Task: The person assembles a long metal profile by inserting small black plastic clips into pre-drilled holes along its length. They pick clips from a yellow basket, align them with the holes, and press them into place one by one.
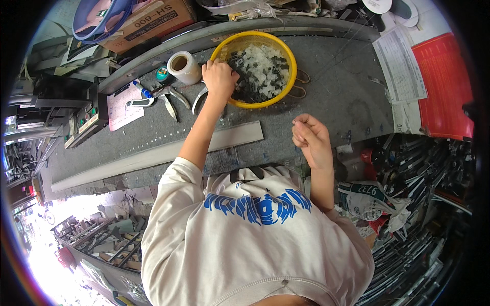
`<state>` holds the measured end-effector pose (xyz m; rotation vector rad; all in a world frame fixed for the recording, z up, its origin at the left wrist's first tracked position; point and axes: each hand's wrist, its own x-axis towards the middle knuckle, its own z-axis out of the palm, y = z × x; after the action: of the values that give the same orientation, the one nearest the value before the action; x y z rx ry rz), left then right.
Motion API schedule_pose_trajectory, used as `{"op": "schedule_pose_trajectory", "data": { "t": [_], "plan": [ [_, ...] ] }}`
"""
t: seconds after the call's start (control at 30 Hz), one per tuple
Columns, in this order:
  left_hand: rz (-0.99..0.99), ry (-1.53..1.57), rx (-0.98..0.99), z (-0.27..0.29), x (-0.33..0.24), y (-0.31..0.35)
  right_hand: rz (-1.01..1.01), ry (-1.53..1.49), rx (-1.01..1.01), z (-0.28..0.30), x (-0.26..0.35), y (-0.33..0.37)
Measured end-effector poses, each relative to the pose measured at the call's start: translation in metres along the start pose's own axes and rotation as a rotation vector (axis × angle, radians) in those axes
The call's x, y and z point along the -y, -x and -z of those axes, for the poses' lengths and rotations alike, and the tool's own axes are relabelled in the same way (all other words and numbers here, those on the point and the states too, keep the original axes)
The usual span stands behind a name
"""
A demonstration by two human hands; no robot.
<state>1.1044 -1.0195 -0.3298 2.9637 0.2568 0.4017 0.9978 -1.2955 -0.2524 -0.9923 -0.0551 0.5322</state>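
Note:
A yellow plastic basket (pixel 291 86) stands at the far middle of the grey-topped bench. Inside lies a heap of small clear and black plastic pieces (pixel 263 66). My left hand (pixel 219 79) is over the basket's left rim, its fingers curled beside the black pieces; whatever they hold is hidden. Out to the right, above the bench's near edge, my right hand (pixel 311 137) is closed, with thumb and forefinger pinched together. Anything between them is too small to make out. A long pale flat strip (pixel 168 153) lies along the near edge, below my left forearm.
Left of the basket are a roll of film (pixel 185 69), a tape measure (pixel 163 75), pliers (pixel 168 104), a blue marker (pixel 143 89) and a paper sheet (pixel 125 109). A cardboard box (pixel 153 25) stands behind. Papers (pixel 400 64) and a red sheet (pixel 444 84) are at right.

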Motion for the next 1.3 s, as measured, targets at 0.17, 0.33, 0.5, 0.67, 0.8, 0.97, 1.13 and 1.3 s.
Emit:
{"op": "schedule_pose_trajectory", "data": {
  "t": [0.17,0.33,0.5,0.67,0.8,0.97,1.13,1.3],
  "plan": [
    [-0.066,0.028,-0.069,-0.005,0.004,0.002,0.003,-0.016,-0.024,-0.002,-0.005,0.006],
    [-0.187,-0.098,-0.055,-0.01,0.004,0.002,0.003,-0.034,-0.044,-0.005,-0.009,0.013],
    [-0.195,-0.139,-0.041,-0.014,0.006,0.004,0.046,-0.067,-0.028,-0.01,-0.012,0.018],
    [-0.11,-0.008,-0.07,0.001,0.0,0.004,0.082,-0.04,-0.072,-0.018,-0.014,0.022],
    [-0.068,0.688,-0.164,0.044,-0.014,0.025,0.151,0.007,-0.108,-0.035,-0.016,0.025],
    [0.261,1.783,0.56,0.099,-0.021,0.114,0.291,0.151,-0.07,-0.067,-0.027,0.023],
    [0.466,2.077,0.7,0.12,-0.008,0.159,0.293,0.227,0.054,-0.088,-0.036,0.021],
    [0.466,2.101,0.634,0.123,0.001,0.177,0.228,0.215,0.1,-0.1,-0.041,0.023]
  ]
}}
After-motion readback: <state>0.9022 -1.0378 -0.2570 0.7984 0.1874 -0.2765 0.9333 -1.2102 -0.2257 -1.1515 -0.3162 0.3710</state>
